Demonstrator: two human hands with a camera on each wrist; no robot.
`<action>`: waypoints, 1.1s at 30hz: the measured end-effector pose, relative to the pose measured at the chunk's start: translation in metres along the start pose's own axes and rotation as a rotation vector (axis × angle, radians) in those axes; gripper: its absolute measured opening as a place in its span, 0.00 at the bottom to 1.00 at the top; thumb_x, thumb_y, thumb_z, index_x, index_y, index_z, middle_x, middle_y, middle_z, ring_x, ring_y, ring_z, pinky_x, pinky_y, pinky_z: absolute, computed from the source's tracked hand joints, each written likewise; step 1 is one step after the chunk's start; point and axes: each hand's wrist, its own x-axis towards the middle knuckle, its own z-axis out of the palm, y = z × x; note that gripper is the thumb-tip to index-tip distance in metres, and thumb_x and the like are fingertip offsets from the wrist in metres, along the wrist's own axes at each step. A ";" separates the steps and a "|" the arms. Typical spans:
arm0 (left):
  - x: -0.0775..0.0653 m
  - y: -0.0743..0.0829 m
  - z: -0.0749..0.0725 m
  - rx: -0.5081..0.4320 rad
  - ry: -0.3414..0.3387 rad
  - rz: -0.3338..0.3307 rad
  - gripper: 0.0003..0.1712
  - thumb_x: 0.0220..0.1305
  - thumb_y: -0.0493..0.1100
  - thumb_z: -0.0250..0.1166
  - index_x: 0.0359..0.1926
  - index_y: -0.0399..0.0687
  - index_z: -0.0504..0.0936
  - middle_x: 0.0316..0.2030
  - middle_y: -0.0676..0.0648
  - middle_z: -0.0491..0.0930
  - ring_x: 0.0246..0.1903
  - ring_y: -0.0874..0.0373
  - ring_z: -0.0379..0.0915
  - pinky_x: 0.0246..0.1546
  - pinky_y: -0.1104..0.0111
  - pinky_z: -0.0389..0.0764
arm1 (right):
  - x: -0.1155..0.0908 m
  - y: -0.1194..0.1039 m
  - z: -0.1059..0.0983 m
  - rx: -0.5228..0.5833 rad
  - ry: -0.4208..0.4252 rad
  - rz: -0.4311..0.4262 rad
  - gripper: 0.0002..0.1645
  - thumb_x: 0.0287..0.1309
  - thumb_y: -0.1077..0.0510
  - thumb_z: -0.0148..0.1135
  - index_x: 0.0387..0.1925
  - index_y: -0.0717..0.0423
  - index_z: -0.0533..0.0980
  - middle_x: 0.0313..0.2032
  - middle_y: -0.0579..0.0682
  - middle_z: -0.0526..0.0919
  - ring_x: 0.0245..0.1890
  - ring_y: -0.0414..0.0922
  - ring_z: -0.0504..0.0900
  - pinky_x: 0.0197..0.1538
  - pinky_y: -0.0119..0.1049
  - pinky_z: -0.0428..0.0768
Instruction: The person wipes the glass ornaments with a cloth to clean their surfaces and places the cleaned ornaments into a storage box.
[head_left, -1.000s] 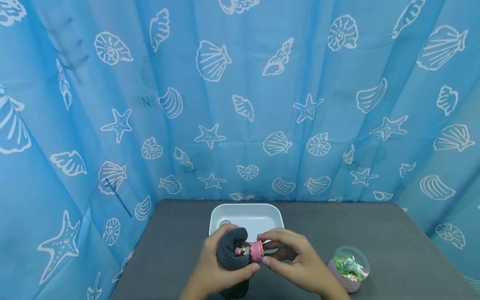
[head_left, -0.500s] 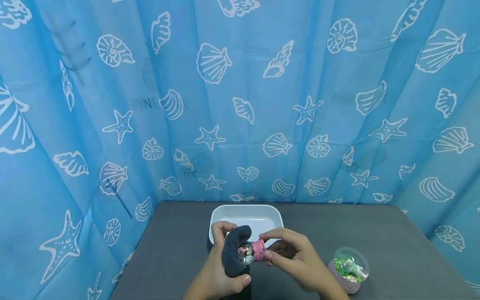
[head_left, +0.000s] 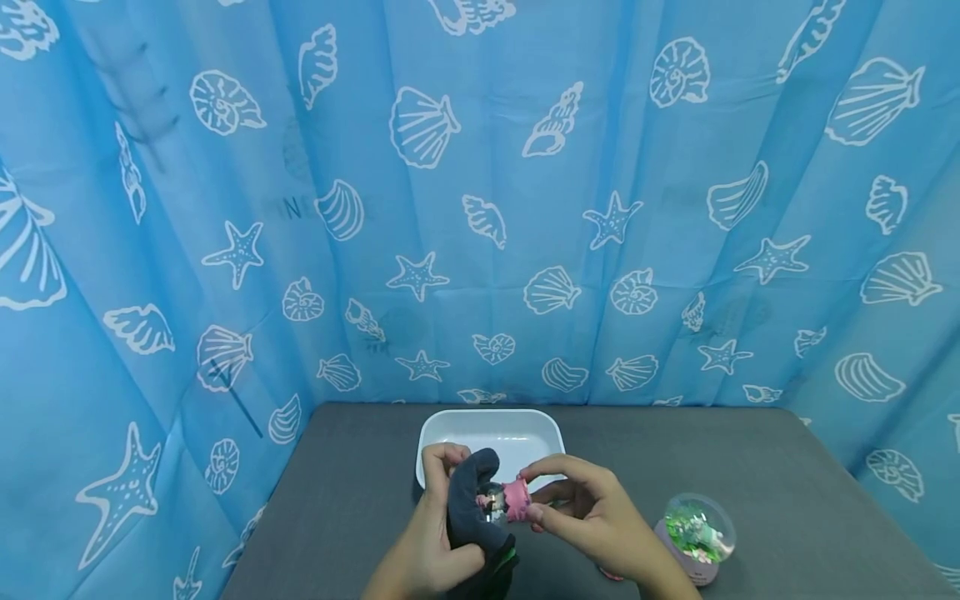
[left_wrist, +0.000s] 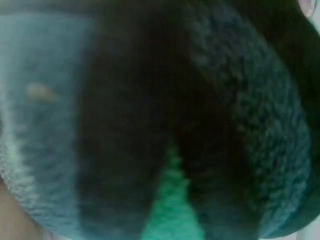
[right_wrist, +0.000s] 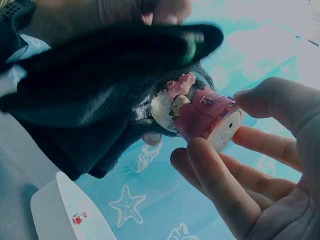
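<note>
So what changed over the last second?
The left hand has drawn its thumb leftward, away from the pink-based clear globe, which shows more past the dark grey plush cloth. The right hand still grips the globe; the white rectangular tray stayed put.

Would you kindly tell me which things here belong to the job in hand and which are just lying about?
In the job:
dark cloth, held by the left hand
pink-based globe, held by the right hand

Apparently lying about:
white tray
green-glitter globe
</note>
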 end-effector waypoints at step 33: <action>0.005 0.005 0.001 0.059 0.218 0.146 0.38 0.48 0.37 0.78 0.62 0.50 0.75 0.54 0.47 0.81 0.49 0.51 0.83 0.49 0.63 0.84 | -0.004 -0.002 -0.013 0.028 0.024 -0.022 0.29 0.57 0.75 0.62 0.61 0.69 0.70 0.57 0.62 0.77 0.46 0.53 0.87 0.39 0.48 0.86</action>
